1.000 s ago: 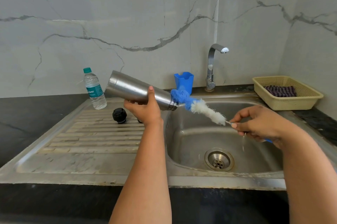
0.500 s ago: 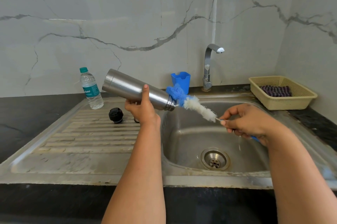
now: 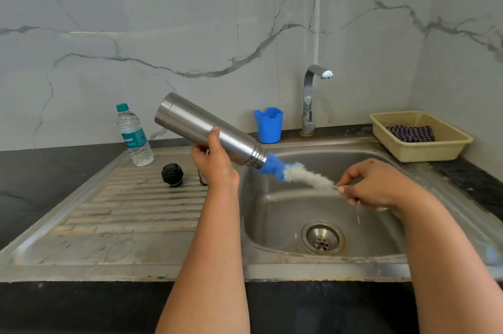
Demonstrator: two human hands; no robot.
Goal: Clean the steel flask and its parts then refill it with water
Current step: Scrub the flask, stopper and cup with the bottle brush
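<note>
Two bare forearms, left hand (image 3: 215,165) and right hand (image 3: 378,186) without sleeves, rings or watch.

Looked like a regular home kitchen: a steel sink (image 3: 381,263) with a ribbed drainboard (image 3: 130,211) set in a dark countertop (image 3: 40,170), a chrome tap (image 3: 310,99) behind it, marble-look wall (image 3: 190,20), and a plastic basket (image 3: 424,151) holding a cloth (image 3: 409,133).

A single head-worn view (wide-angle, so edges bend) looks forward and down from close above the worktop (image 3: 54,170). Both forearms reach in from below; beyond each grip stand the sink (image 3: 299,268) and marble wall (image 3: 190,20).
</note>
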